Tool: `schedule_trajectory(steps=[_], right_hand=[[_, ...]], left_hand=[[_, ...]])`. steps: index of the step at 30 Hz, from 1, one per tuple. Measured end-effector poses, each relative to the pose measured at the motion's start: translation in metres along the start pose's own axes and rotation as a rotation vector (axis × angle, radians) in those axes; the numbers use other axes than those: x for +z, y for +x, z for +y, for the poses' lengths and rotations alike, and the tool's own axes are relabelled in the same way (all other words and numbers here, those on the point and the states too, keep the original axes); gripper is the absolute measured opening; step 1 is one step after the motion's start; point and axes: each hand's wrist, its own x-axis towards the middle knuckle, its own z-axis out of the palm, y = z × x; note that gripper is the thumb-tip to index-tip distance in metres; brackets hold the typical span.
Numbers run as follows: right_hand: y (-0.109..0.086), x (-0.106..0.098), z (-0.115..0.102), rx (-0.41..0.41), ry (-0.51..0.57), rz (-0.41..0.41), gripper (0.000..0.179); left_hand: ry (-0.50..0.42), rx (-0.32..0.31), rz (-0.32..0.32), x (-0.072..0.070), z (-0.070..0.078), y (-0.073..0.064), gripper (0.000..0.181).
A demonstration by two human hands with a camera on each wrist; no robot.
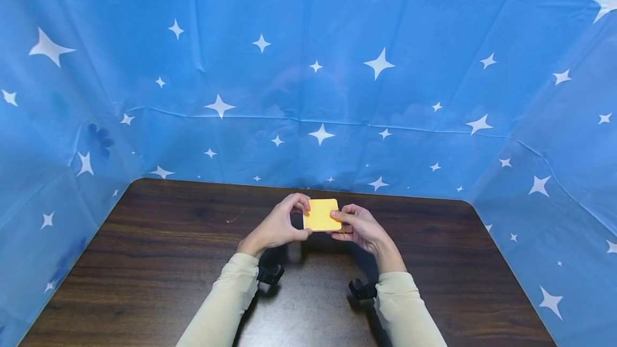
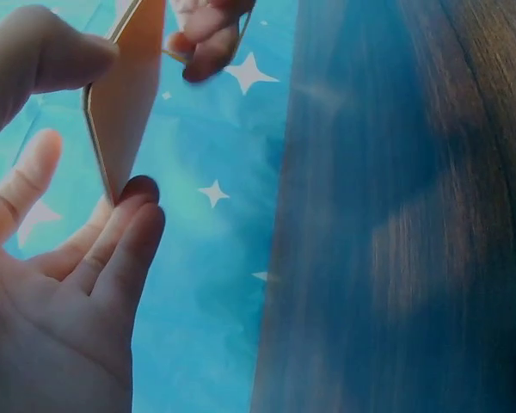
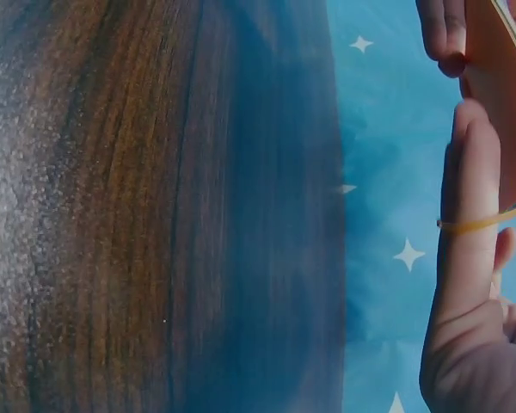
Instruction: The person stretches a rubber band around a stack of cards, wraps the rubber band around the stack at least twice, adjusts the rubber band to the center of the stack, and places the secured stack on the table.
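A thin yellow square pad with rounded corners is held up above the far part of the table. Its edge shows layers in the left wrist view, but what kind of pad it is I cannot tell. My left hand grips its left side, thumb at one edge and fingers at the opposite one. At the right side, my right hand pinches the pad with the thumb on its face and fingers behind. A thin yellow elastic band runs across a right finger, close to the pad's corner.
The dark wood table spreads beneath both arms. Blue cloth with white stars rises behind it and along both sides. Black straps with cameras sit on both wrists.
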Motion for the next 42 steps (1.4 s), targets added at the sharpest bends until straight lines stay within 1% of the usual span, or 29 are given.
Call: schedule_trajectory(steps=[4,6,8,11,14,19,24,27,30,33,35,38,40,42], right_hand=[[0.002,-0.001,-0.002,-0.034,-0.005,0.051,0.032],[0.002,-0.002,-0.003,-0.046,-0.008,0.079,0.035],[0.003,-0.003,-0.005,-0.045,-0.010,0.081,0.040],[0.003,-0.002,-0.007,-0.025,-0.030,0.027,0.054],[0.003,-0.003,-0.009,-0.006,-0.050,-0.035,0.068],[0.005,-0.004,-0.009,0.018,-0.051,-0.078,0.077],[0.005,0.000,-0.011,0.024,-0.024,-0.055,0.069],[0.005,0.004,-0.013,0.011,-0.015,-0.049,0.062],[0.003,0.008,-0.014,0.007,-0.017,-0.049,0.057],[0.000,0.008,-0.016,0.021,-0.019,-0.059,0.054],[-0.001,0.007,-0.017,0.038,-0.015,-0.077,0.054],[-0.002,0.007,-0.016,0.049,-0.016,-0.102,0.052],[-0.002,0.009,-0.014,0.041,-0.018,-0.095,0.048],[-0.002,0.010,-0.012,0.026,-0.031,-0.074,0.042]], left_hand=[[-0.010,-0.011,-0.022,0.000,0.003,0.000,0.044],[-0.021,-0.016,-0.042,0.000,0.004,-0.001,0.043],[-0.038,-0.017,-0.062,0.000,0.005,-0.001,0.043],[-0.059,-0.023,-0.081,-0.001,0.006,-0.001,0.043],[-0.066,-0.033,-0.080,-0.001,0.007,0.001,0.044],[-0.020,-0.031,-0.053,0.001,0.003,0.003,0.044],[0.056,-0.003,-0.010,0.004,0.001,0.007,0.047],[0.122,0.018,-0.005,0.006,0.002,0.010,0.052],[0.179,0.010,-0.013,0.008,0.003,0.010,0.058],[0.204,-0.001,-0.007,0.008,0.003,0.010,0.058],[0.210,0.009,0.016,0.006,0.001,0.009,0.055],[0.218,0.049,0.082,0.004,-0.002,0.010,0.051],[0.217,0.080,0.127,0.003,-0.004,0.011,0.049],[0.228,0.098,0.161,0.002,-0.005,0.012,0.049]])
